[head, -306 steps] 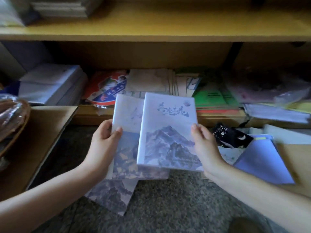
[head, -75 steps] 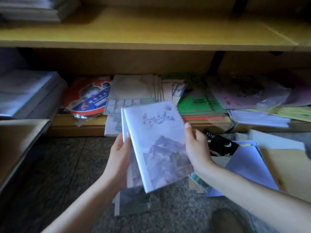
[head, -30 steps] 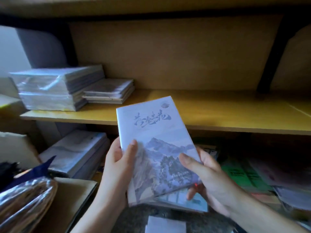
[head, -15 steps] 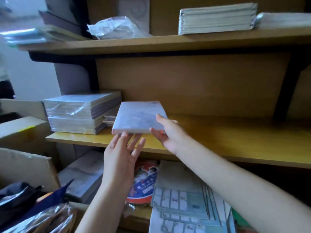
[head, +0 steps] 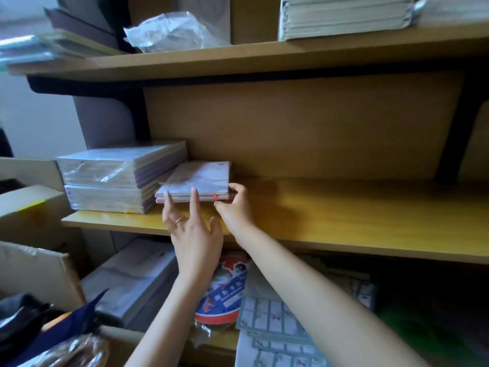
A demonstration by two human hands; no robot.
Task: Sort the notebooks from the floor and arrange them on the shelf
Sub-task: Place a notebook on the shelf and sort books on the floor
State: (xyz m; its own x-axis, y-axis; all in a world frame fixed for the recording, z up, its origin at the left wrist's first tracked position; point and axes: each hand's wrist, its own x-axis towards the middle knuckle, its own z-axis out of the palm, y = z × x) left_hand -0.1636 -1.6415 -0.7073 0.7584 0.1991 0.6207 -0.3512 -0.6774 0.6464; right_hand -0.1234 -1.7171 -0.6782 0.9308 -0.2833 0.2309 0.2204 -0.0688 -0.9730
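Notebooks (head: pixel 197 180) lie flat on the shelf (head: pixel 344 207), at 3 o'clock of the wrapped stack (head: pixel 119 176); right hand (head: pixel 234 207) pinches their corner, left hand (head: pixel 194 231) open-fingered at the edge: square them flush before releasing.

Left hand (head: pixel 194 237) fingers spread open; right hand (head: pixel 234 207) fingers pinched.

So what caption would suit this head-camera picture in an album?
Both hands, left hand and right hand, settle notebooks on the shelf beside a wrapped stack.
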